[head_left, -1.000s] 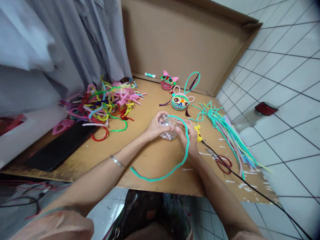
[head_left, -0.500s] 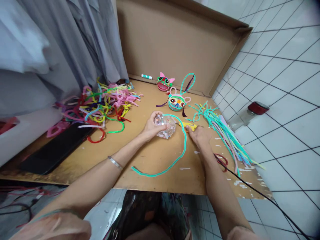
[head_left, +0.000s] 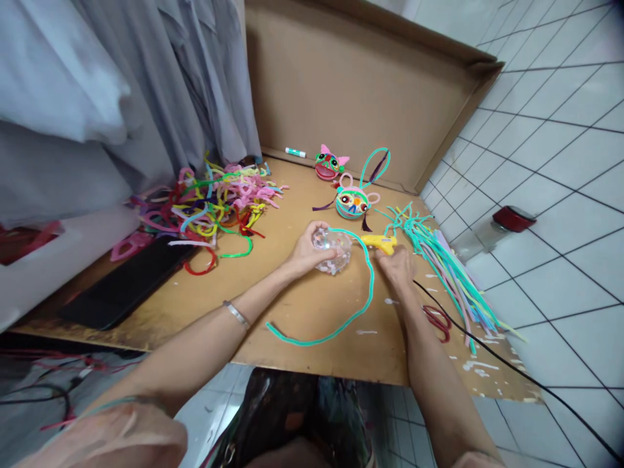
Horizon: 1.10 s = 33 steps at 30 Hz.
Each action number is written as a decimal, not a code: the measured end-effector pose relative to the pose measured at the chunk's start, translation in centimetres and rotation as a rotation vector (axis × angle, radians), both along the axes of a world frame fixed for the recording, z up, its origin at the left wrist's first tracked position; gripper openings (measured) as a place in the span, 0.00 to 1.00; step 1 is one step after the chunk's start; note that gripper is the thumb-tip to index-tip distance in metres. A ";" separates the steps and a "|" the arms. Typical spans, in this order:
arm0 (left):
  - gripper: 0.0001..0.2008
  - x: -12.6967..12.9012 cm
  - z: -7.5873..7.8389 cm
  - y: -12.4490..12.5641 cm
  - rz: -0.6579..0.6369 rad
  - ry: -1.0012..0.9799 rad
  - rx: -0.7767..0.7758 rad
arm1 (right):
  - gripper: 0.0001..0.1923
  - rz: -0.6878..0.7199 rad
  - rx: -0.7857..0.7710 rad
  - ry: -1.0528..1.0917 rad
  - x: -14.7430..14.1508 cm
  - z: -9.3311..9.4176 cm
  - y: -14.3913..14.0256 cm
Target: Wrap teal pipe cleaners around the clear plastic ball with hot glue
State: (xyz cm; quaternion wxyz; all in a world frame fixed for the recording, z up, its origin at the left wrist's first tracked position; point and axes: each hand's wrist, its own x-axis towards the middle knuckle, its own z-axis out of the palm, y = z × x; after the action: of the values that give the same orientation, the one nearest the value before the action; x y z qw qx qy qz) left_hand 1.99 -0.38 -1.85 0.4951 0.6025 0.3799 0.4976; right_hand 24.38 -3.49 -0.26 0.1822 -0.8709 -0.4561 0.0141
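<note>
My left hand [head_left: 312, 250] is closed around a clear, glittery ball [head_left: 338, 259] above the tabletop. From the top of that ball a long turquoise pipe cleaner [head_left: 371, 286] curves out to the right and loops back toward the front of the table. In my right hand [head_left: 397, 266] is a yellow glue gun [head_left: 379, 243], its nozzle pointing left toward the ball. A black cord trails from under my right wrist. Behind the ball sits a decorated ball [head_left: 351, 203] with a face, pink ear loops and tassels.
Tangled pipe cleaners [head_left: 219, 201] and a black phone-like slab [head_left: 131, 283] lie at left. Straight pipe cleaners [head_left: 448, 279] and red-handled scissors [head_left: 437, 323] are at right, near a red-lidded jar [head_left: 502, 227]. A pink-eared figure [head_left: 330, 164] and glue stick [head_left: 295, 153] stand by the cardboard [head_left: 341, 84].
The glue gun has drawn slightly back from the ball and now sits more level. The whole view has shifted a little; my left hand still holds the ball.
</note>
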 end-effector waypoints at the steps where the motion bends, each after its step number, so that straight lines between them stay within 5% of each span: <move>1: 0.31 0.0 0.0 0.0 -0.010 -0.002 -0.001 | 0.27 -0.015 0.049 0.023 0.1 0.0 0.0; 8: 0.33 0.0 -0.5 0.3 -0.033 -0.005 -0.007 | 0.31 -0.001 0.509 0.208 0.0 0.2 0.3; 13: 0.33 0.1 -0.4 0.1 -0.057 -0.004 -0.027 | 0.23 0.120 0.813 0.179 -0.6 0.6 0.0; 33: 0.31 0.2 -0.5 0.1 -0.037 0.006 -0.003 | 0.17 0.052 0.647 0.088 -1.8 -1.2 0.0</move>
State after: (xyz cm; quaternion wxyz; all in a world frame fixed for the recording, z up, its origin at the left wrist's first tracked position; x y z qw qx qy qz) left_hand 2.21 -0.24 -2.40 0.5040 0.6102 0.3709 0.4859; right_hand 22.55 -3.44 -1.49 0.4687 -0.7543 -0.4509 -0.0894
